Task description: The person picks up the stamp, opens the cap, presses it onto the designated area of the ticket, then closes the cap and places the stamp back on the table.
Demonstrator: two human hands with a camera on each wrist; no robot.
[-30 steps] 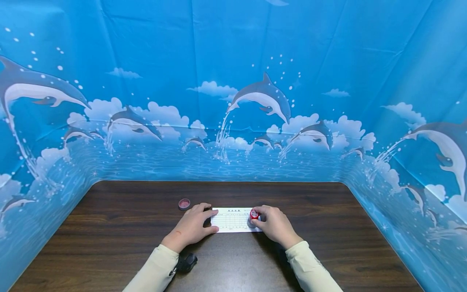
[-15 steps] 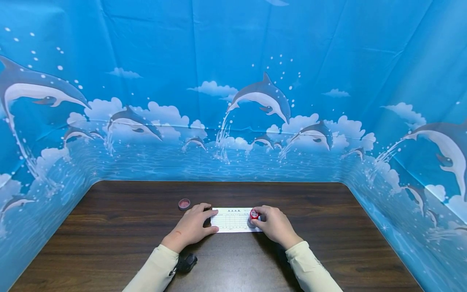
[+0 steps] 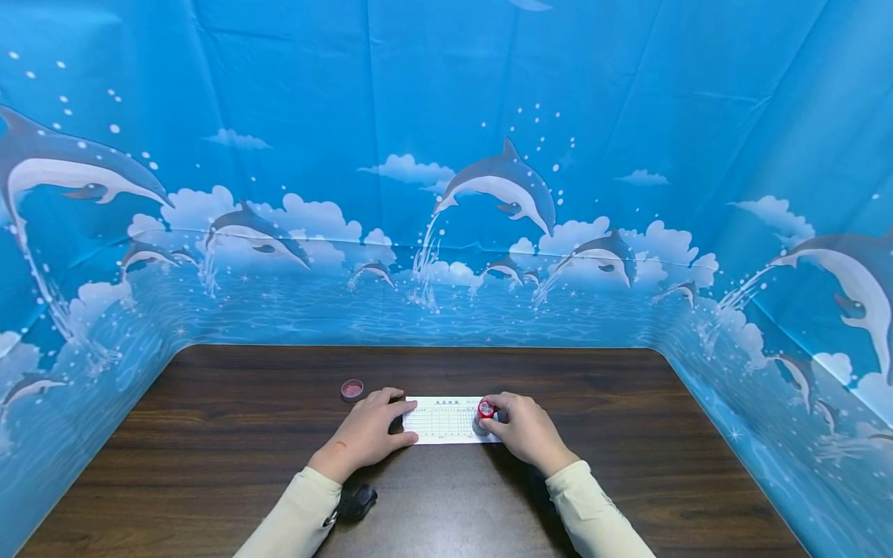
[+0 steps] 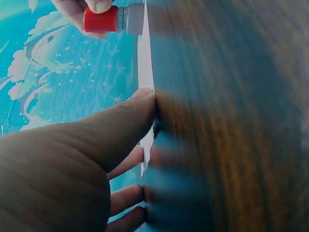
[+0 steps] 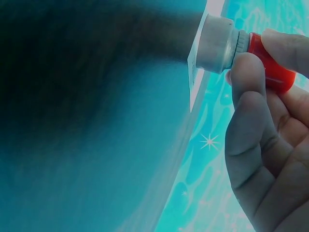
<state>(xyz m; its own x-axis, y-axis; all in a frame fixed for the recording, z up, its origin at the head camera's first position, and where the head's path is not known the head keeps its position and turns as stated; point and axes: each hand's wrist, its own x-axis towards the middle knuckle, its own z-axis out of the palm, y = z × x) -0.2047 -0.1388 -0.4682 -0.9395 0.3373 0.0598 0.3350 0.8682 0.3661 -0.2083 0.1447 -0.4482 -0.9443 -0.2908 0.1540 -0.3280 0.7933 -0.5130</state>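
A white printed form slip (image 3: 442, 422) with a ruled grid lies flat on the dark table. On its right end stands a round stamp (image 3: 486, 409) with a red handle and a clear greyish base. My right hand (image 3: 528, 430) pinches the red handle between thumb and fingers. In the right wrist view the stamp's base (image 5: 214, 44) sits against the paper. My left hand (image 3: 370, 434) rests at the slip's left end, its thumb and index finger spread and pressing on the paper. The left wrist view shows the thumb (image 4: 130, 113) at the slip's near edge. The stamp's printing face is hidden.
A small round ink pad (image 3: 352, 390) with a reddish surface lies beyond the left hand. A black device (image 3: 357, 502) is worn at the left wrist. A blue dolphin-print curtain (image 3: 446, 194) encloses the back and sides of the wood-grain table (image 3: 244, 434).
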